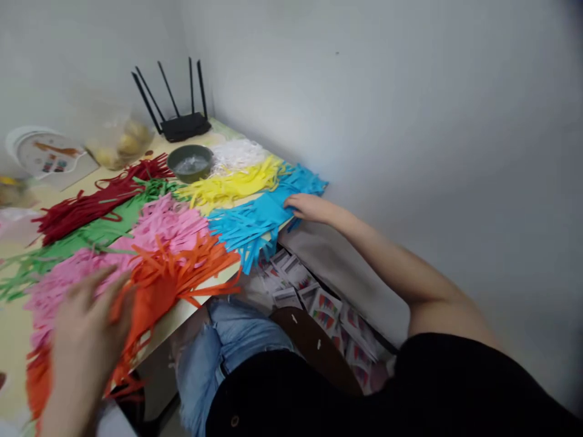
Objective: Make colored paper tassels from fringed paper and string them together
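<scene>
Piles of cut paper strips cover the table [13, 315]: dark red [86, 203], green [100, 230], pink [168, 224], orange [182, 273], yellow [232, 185], white [239, 152] and blue [255, 221]. My right hand [310, 206] reaches to the far edge of the blue strips, fingers curled on them. My left hand [86, 328] is blurred, fingers spread over the orange and pink strips at the near left.
A green bowl [190, 162] stands between the piles. A black router [182, 124] sits in the corner by the wall, a plastic bag [118, 145] and a plate [43, 152] to its left. Printed packets [328, 309] lie below the table's edge, beside my knee in jeans [228, 346].
</scene>
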`<state>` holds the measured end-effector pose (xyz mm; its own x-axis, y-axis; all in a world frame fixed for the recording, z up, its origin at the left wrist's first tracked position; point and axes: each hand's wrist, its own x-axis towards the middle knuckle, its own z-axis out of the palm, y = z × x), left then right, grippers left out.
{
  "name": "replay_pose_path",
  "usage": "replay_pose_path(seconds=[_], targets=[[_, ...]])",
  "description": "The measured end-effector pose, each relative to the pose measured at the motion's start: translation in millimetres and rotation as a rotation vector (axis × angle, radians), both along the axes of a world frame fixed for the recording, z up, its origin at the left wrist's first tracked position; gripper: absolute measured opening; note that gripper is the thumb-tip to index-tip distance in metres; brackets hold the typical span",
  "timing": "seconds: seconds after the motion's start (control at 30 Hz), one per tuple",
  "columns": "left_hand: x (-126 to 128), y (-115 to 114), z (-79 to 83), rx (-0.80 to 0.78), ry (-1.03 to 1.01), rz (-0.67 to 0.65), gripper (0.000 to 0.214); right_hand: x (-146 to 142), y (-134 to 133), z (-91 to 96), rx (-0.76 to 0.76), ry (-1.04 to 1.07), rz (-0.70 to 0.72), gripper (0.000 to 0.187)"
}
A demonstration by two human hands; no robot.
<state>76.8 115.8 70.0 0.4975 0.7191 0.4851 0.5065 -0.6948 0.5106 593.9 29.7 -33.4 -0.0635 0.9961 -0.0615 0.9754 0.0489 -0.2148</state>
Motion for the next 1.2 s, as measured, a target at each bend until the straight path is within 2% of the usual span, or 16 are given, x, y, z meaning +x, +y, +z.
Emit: replay_pose_path(seconds=[0.03, 0.07, 0.13, 0.2, 0.3, 0.37, 0.47, 0.6, 0.9, 1.0, 1.1, 1.2], targets=[[40.5, 4.0, -7.3, 0.101, 0.059, -0.065, 0.028, 4.5, -0.1, -0.8, 0.0, 0.006, 0.005, 0.034], [82.5, 6.7, -13.7, 0.115, 0.091, -0.186, 0.023, 9.0, -0.8, -1.3, 0.002, 0.014, 0.01, 0.031], [166.2, 9.6, -24.7, 0.068, 0.133, -0.41, 0.021, 17.2, -3.0, -2.1, 0.01, 0.027, 0.013, 0.028], [241.4, 11.1, -36.0, -0.028, 0.258, -0.506, 0.023, 23.7, -5.0, -2.6, 0.019, 0.035, 0.008, 0.024], [323.3, 14.3, -57.3, -0.125, 0.434, -0.53, 0.024, 30.7, -4.6, -3.1, 0.028, 0.05, 0.001, 0.017], [353.9, 17.2, -72.6, -0.157, 0.491, -0.516, 0.025, 34.7, -2.6, -3.2, 0.034, 0.065, -0.008, 0.014], [371.6, 20.2, -89.8, -0.187, 0.548, -0.477, 0.038, 40.7, -0.3, -2.5, 0.037, 0.1, -0.024, 0.013], [374.1, 19.6, -95.3, -0.194, 0.575, -0.43, 0.048, 47.7, 0.4, 0.0, 0.035, 0.153, -0.043, 0.009], [380.6, 25.3, -93.6, -0.274, 0.554, -0.397, 0.019, 56.1, 3.2, 1.1, 0.044, 0.223, -0.041, 0.005], [383.1, 22.9, -92.9, -0.283, 0.547, -0.346, 0.01, 56.9, 2.2, 2.8, 0.067, 0.24, -0.038, 0.01], [381.7, 21.6, -90.8, -0.278, 0.537, -0.273, 0.013, 42.0, -5.5, 4.9, 0.162, 0.257, -0.039, 0.021], [374.7, 25.3, -87.8, -0.279, 0.521, -0.21, 0.028, 8.7, -20.4, 3.1, 0.321, 0.294, -0.012, 0.031]])
